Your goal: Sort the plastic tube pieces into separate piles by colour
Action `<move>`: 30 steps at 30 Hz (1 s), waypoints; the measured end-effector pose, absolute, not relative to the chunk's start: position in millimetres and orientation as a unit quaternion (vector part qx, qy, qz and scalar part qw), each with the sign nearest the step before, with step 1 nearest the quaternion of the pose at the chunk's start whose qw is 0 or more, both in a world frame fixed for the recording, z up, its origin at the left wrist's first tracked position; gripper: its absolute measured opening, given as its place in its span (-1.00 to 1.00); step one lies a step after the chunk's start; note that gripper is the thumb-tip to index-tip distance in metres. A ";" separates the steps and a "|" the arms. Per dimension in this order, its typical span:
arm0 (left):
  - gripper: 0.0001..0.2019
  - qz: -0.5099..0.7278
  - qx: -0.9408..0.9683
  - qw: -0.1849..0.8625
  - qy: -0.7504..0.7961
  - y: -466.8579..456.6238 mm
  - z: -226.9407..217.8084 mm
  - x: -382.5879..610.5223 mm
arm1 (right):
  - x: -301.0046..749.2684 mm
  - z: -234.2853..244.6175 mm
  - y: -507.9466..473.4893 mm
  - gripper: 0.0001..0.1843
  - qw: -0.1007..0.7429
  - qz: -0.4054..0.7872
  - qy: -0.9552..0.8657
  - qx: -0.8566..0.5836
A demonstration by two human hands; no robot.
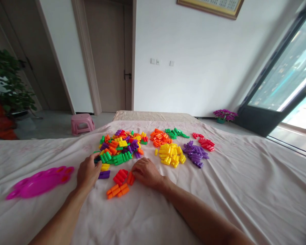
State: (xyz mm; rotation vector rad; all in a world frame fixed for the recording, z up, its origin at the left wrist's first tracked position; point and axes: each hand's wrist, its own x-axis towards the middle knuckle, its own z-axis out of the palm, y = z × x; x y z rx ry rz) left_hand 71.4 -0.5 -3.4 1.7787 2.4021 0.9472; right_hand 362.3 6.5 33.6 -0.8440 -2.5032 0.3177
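At the left edge of a mixed pile of plastic toy blocks (121, 144) is my left hand (88, 172), its thumb and fingers curled around a dark green block (97, 158). Yellow (105, 167) and purple blocks (104, 174) lie just beside its thumb. My right hand (146, 172) rests low over the cloth, fingers bent, with an orange block (131, 178) at the fingertips; the underside of the hand is hidden. Red blocks (120, 176) and joined orange blocks (118, 191) lie between the hands, nearer to me.
Sorted heaps stand to the right: orange (160, 136), green (177, 132), yellow (171, 154), purple (196, 153) and red (206, 143). A magenta tray (39, 183) lies at left on the wrinkled cloth (234, 194). A pink stool (82, 123) stands beyond.
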 end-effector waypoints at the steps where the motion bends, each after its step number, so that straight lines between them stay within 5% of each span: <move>1: -0.58 0.302 0.567 0.002 0.766 -0.1 -4.4 70.8 | 362.9 34.5 5.8 -0.84 0.236 0.121 -0.919 -0.292; 6: -0.56 0.292 0.562 0.002 0.774 1.8 -7.8 68.0 | 362.9 31.2 3.3 -0.60 0.236 0.135 -0.928 -0.254; 12: -0.54 0.289 0.570 0.017 0.769 -0.9 -4.1 68.6 | 360.7 25.7 -0.8 -0.72 0.274 0.196 -0.898 -0.284; 21: -0.56 0.275 0.567 0.015 0.776 9.0 -19.9 55.9 | 445.7 53.8 79.3 -0.63 0.562 0.271 -0.621 -0.474; 30: -0.56 0.288 0.564 0.027 0.773 7.3 -16.7 59.6 | 509.2 50.6 117.9 -0.60 0.582 0.286 -0.585 -0.488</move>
